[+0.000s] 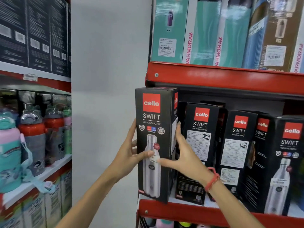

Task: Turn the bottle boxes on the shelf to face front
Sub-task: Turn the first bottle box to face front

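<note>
Leftmost box (153, 145) stands upright at the left end of the red shelf (181, 211), bottle picture facing front. Left hand (131, 155) is clasped on its left edge, thumb across the front, fingers behind. Right hand (182, 155) is spread wide, fingers on the right side, thumb on the front. Two neighbouring boxes (199, 145) show label panels.

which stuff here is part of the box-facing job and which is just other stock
Job:
- held cello box, bottle picture forward, gripped by left hand and right hand
- two label-side cello boxes
- angled cello box
- front-facing cello box
- red shelf

Other stock:
- teal boxes above
- loose bottles at left
- dark boxes upper left
</note>
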The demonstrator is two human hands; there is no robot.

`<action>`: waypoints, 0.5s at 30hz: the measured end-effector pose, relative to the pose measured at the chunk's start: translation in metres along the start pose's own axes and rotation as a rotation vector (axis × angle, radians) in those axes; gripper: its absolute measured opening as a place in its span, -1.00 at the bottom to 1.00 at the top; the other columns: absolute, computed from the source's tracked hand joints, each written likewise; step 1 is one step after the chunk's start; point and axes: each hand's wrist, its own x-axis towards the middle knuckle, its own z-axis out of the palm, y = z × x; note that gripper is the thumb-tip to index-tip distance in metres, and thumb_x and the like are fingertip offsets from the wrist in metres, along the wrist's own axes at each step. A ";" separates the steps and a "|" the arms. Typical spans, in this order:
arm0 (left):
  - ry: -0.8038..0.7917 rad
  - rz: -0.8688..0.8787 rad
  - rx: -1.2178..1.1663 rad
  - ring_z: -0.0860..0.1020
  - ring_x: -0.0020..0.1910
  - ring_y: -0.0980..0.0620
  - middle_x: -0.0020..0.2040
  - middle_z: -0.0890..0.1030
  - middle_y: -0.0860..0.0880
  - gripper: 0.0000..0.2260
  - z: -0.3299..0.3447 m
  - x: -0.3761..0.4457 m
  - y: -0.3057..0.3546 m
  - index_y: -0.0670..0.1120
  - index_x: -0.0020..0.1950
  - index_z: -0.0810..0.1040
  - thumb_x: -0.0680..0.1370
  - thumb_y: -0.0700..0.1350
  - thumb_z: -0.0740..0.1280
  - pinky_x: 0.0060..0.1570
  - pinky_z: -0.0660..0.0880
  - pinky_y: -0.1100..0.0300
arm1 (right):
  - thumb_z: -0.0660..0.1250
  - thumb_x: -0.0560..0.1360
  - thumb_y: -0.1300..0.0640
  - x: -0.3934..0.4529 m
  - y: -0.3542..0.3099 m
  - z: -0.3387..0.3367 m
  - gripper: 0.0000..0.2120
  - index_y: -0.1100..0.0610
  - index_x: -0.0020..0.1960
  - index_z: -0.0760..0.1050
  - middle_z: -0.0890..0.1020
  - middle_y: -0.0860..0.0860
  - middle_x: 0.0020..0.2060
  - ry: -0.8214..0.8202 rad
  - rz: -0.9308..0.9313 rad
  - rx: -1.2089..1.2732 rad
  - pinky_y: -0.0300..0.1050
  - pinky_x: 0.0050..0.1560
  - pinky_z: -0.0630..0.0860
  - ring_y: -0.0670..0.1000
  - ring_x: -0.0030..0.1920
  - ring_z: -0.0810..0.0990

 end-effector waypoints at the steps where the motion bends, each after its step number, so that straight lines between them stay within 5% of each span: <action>1: 0.035 0.019 0.051 0.57 0.24 0.02 0.35 0.50 0.09 -0.14 0.007 0.000 0.000 0.55 0.38 -0.01 0.41 -0.04 0.48 0.07 0.61 0.09 | 0.53 0.33 -0.07 0.004 -0.001 -0.003 0.18 -0.17 0.51 -0.37 0.14 -0.16 0.52 -0.014 0.000 0.017 -0.18 0.45 0.19 -0.28 0.44 0.16; 5: 0.110 0.066 0.141 0.47 0.32 0.19 0.40 0.41 0.23 -0.16 0.029 0.009 -0.005 0.39 0.46 -0.06 0.48 -0.12 0.44 0.23 0.51 0.14 | 0.46 0.45 0.15 0.014 0.002 -0.004 0.01 -0.11 0.55 -0.26 0.45 -0.12 0.37 0.069 0.024 0.023 -0.16 0.40 0.29 -0.16 0.36 0.40; 9: 0.126 0.020 0.147 0.49 0.28 0.24 0.35 0.42 0.33 -0.16 0.039 0.013 -0.019 0.40 0.45 -0.08 0.50 -0.14 0.43 0.23 0.52 0.16 | 0.43 0.47 0.21 0.016 0.009 0.008 -0.04 -0.08 0.55 -0.20 0.50 -0.05 0.34 0.180 0.059 -0.063 -0.24 0.29 0.34 -0.09 0.30 0.47; 12: 0.122 -0.020 0.199 0.44 0.19 0.41 0.20 0.30 0.66 -0.16 0.043 0.014 -0.024 0.39 0.45 -0.14 0.52 -0.12 0.40 0.23 0.47 0.22 | 0.44 0.45 0.23 0.014 0.014 0.020 -0.07 -0.05 0.56 -0.13 0.58 0.02 0.26 0.308 0.075 -0.138 -0.16 0.26 0.43 0.00 0.22 0.55; 15: 0.134 -0.031 0.224 0.39 0.13 0.51 0.18 0.23 0.68 -0.16 0.044 0.016 -0.026 0.36 0.47 -0.16 0.54 -0.15 0.38 0.20 0.43 0.27 | 0.44 0.46 0.20 0.013 0.015 0.027 -0.09 -0.05 0.55 -0.11 0.63 0.03 0.14 0.404 0.073 -0.205 -0.13 0.14 0.49 -0.01 -0.03 0.59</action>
